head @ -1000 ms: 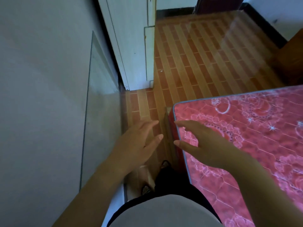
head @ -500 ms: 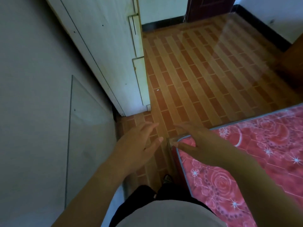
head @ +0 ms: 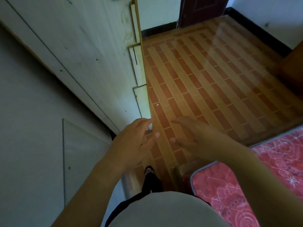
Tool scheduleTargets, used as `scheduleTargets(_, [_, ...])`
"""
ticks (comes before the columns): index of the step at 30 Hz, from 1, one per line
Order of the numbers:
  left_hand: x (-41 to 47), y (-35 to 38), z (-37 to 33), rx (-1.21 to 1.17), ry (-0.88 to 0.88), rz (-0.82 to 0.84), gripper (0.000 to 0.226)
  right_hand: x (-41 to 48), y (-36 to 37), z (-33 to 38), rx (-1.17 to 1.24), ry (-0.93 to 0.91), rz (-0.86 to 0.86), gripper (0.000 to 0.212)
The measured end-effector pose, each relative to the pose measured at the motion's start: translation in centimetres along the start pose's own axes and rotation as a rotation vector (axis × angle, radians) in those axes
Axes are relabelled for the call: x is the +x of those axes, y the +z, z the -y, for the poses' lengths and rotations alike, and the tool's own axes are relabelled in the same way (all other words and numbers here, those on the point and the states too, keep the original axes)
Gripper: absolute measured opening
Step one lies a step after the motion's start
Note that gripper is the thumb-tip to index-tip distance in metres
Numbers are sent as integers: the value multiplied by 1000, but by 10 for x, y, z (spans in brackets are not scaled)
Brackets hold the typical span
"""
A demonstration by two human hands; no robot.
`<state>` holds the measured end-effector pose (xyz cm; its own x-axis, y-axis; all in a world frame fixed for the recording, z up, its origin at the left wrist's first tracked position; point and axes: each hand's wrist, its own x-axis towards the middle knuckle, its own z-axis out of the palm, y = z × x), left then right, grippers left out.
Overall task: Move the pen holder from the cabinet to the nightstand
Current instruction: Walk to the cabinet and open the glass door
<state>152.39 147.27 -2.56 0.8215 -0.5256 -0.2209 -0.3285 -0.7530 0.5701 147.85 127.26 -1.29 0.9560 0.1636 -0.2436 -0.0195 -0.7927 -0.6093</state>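
Floor [head: 205, 82]: brick-pattern tile, white door [head: 91, 51] at left.
Left hand [head: 131, 145]: raised, fingers spread, empty.
Right hand [head: 195, 138]: same, blurred.
Mattress [head: 232, 194]: corner only, cut off.

Left hand [head: 132, 143] and right hand [head: 195, 138] outstretched, fingers spread, empty.

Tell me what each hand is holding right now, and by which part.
Nothing. The left hand and the right hand are both open and empty, fingers spread above the floor.
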Motion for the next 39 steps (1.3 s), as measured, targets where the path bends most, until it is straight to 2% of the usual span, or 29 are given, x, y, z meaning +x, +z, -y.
scheduleTargets(5, [71,-33,23,40,65,42,67,55,-20,-2,-15,83,-115,63])
scheduleTargets(11, [138,-43,10,27,174,160,54,78,-40,-25,33,191,-131,62])
scheduleTargets(18, [229,-46,-11,30,310,227,54,115,-84,-67,78,327,-135,62])
scheduleTargets(24, [338,-40,-58,61,357,250,54,165,-146,-130,102,374,-200,61])
scheduleTargets(33, [521,-20,-171,112,417,311,53,210,-285,-251,4,471,-261,61])
scheduleTargets(39, [595,-27,-186,54,372,316,55,262,-342,-295,78,408,-209,60])
